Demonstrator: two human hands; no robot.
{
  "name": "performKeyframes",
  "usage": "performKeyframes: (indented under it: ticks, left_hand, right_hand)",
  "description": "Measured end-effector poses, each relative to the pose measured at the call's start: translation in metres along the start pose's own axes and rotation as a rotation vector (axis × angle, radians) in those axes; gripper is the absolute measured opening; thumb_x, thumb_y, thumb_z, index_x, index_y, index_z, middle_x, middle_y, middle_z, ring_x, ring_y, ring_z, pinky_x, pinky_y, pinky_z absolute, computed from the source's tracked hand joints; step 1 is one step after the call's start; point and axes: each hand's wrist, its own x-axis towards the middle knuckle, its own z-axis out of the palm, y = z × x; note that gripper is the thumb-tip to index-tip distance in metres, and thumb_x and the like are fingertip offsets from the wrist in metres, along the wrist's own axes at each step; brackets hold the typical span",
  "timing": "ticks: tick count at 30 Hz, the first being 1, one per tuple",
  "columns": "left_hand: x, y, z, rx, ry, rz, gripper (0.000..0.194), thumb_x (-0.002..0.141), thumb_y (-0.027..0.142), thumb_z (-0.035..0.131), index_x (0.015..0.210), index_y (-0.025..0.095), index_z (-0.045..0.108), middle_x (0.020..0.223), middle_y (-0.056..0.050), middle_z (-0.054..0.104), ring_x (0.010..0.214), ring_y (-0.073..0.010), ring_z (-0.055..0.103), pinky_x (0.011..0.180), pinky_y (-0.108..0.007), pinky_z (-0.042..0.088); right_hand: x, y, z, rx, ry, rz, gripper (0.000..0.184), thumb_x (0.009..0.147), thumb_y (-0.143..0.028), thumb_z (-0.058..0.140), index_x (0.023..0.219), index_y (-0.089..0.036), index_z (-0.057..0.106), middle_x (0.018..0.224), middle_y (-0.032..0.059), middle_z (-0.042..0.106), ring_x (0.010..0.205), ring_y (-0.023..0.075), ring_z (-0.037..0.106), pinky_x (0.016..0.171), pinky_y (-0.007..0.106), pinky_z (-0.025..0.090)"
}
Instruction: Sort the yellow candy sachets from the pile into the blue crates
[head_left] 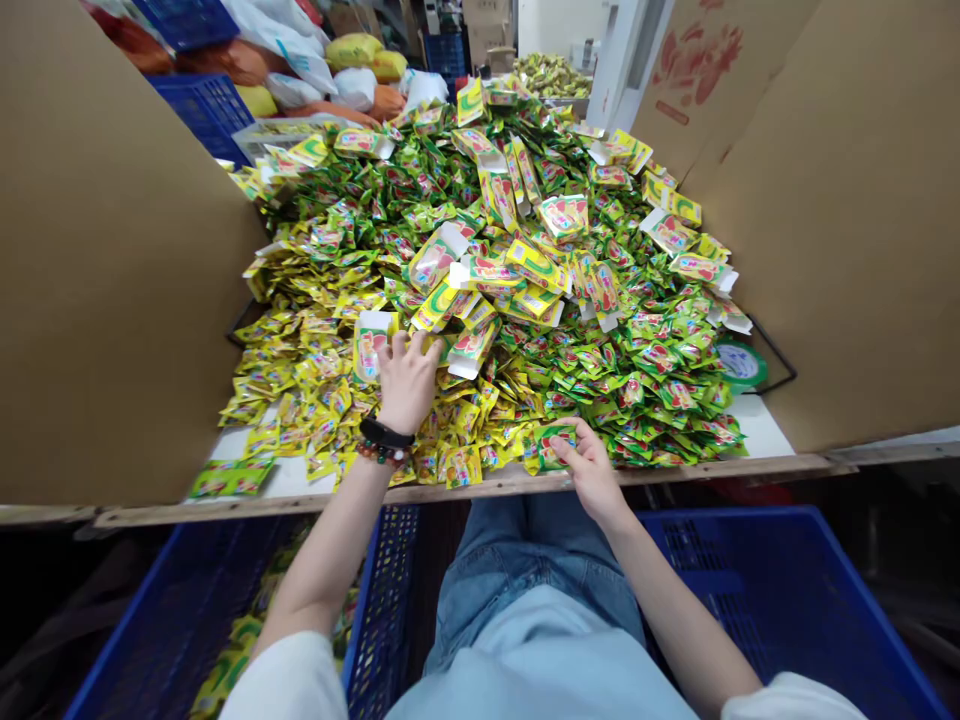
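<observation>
My left hand (409, 378) reaches over the pile with its fingers apart and slightly curled. Its fingertips are at the right edge of a small yellow-and-green carton (371, 345) with a white flap; whether they press on it I cannot tell. Close to the table's front edge, my right hand (596, 475) pinches a green sachet (553, 446) with a red picture between thumb and fingers. Yellow sachets (322, 400) lie below and left of my left hand. Green sachets (660, 370) heap up on the right. Several open cartons (487, 275) rest on top of the heap.
Tall cardboard walls (112, 260) (847, 220) flank the white table. A green tape roll (741, 363) leans at the right. Below are a blue crate (386, 600) holding yellow-green packs and another blue crate (787, 570). Sacks (352, 85) are stacked behind.
</observation>
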Motion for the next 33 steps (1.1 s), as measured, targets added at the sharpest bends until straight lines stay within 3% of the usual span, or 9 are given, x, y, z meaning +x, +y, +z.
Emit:
performKeyframes:
  ticks: [5,9,12,16,20,23,25,28,33]
  left_hand:
    - [0.004,-0.013,0.005,0.058,-0.019,0.163,0.042,0.089,0.010,0.037,0.123,0.016,0.061,0.125,-0.019,0.059,0.124,-0.0345,0.046,0.102,-0.055,0.035]
    - [0.013,-0.026,0.011,0.066,-0.040,0.276,0.043,0.089,0.012,0.040,0.127,0.017,0.058,0.130,-0.019,0.055,0.126,-0.0331,0.044,0.104,-0.052,0.035]
    - [0.021,-0.031,0.011,0.053,-0.055,0.312,0.041,0.089,0.014,0.039,0.125,0.018,0.060,0.124,-0.019,0.058,0.119,-0.0325,0.048,0.101,-0.052,0.038]
    - [0.016,-0.026,-0.001,0.029,0.101,0.236,0.045,0.093,0.019,0.038,0.135,0.016,0.052,0.115,-0.017,0.061,0.111,-0.0302,0.053,0.099,-0.047,0.037]
    - [-0.014,0.000,-0.004,-0.069,0.230,0.053,0.053,0.093,0.035,0.045,0.141,0.012,0.041,0.106,-0.016,0.061,0.098,-0.0288,0.058,0.085,-0.039,0.044]
    - [-0.044,0.036,0.008,-0.204,0.196,0.045,0.063,0.085,0.046,0.059,0.137,0.014,0.043,0.107,-0.014,0.061,0.092,-0.0270,0.062,0.075,-0.034,0.046]
    - [-0.064,0.063,0.018,-0.318,0.163,0.078,0.058,0.081,0.042,0.063,0.131,0.016,0.046,0.106,-0.011,0.063,0.090,-0.0255,0.063,0.073,-0.032,0.048]
    - [-0.086,0.098,0.029,-0.485,0.170,0.026,0.050,0.080,0.033,0.063,0.126,0.020,0.049,0.104,-0.008,0.065,0.090,-0.0231,0.065,0.074,-0.031,0.050]
    - [-0.105,0.132,0.044,-0.550,0.160,-0.087,0.050,0.074,0.028,0.070,0.121,0.022,0.053,0.102,-0.006,0.067,0.087,-0.0217,0.066,0.073,-0.030,0.052]
  right_hand:
    - [0.003,-0.002,-0.005,0.073,0.051,0.007,0.035,0.072,-0.042,0.077,0.096,-0.023,0.059,0.078,-0.0019,0.069,0.067,0.0142,0.065,0.066,0.027,0.056]
    - [0.003,-0.003,-0.006,0.096,0.034,0.016,0.035,0.073,-0.042,0.076,0.098,-0.023,0.060,0.082,-0.0002,0.070,0.068,0.0152,0.067,0.065,0.029,0.057]
    - [0.002,-0.004,-0.004,0.102,0.014,0.015,0.035,0.074,-0.042,0.075,0.100,-0.023,0.061,0.085,0.0013,0.071,0.071,0.0158,0.067,0.066,0.030,0.057]
    - [0.004,-0.001,-0.007,0.106,0.077,0.008,0.036,0.070,-0.040,0.078,0.096,-0.023,0.060,0.074,-0.0024,0.067,0.062,0.0131,0.063,0.061,0.027,0.054]
    - [0.007,-0.003,-0.007,0.098,0.182,-0.052,0.034,0.071,-0.039,0.079,0.094,-0.024,0.059,0.071,-0.0048,0.061,0.061,0.0111,0.059,0.060,0.024,0.050]
    - [0.009,-0.012,0.005,0.096,0.249,-0.171,0.029,0.076,-0.039,0.074,0.095,-0.025,0.057,0.081,-0.0026,0.063,0.070,0.0128,0.062,0.066,0.025,0.052]
    - [0.011,-0.019,0.015,0.057,0.249,-0.316,0.023,0.081,-0.038,0.070,0.094,-0.026,0.057,0.091,0.0002,0.064,0.081,0.0150,0.064,0.075,0.028,0.053]
    - [0.014,-0.032,0.019,-0.166,0.111,-0.495,0.013,0.086,-0.033,0.064,0.094,-0.025,0.059,0.097,0.0026,0.064,0.092,0.0174,0.062,0.083,0.031,0.051]
    - [0.021,-0.054,0.005,-0.740,-0.256,-0.446,0.013,0.090,-0.022,0.056,0.097,-0.022,0.067,0.098,0.0046,0.066,0.095,0.0198,0.062,0.086,0.034,0.048]
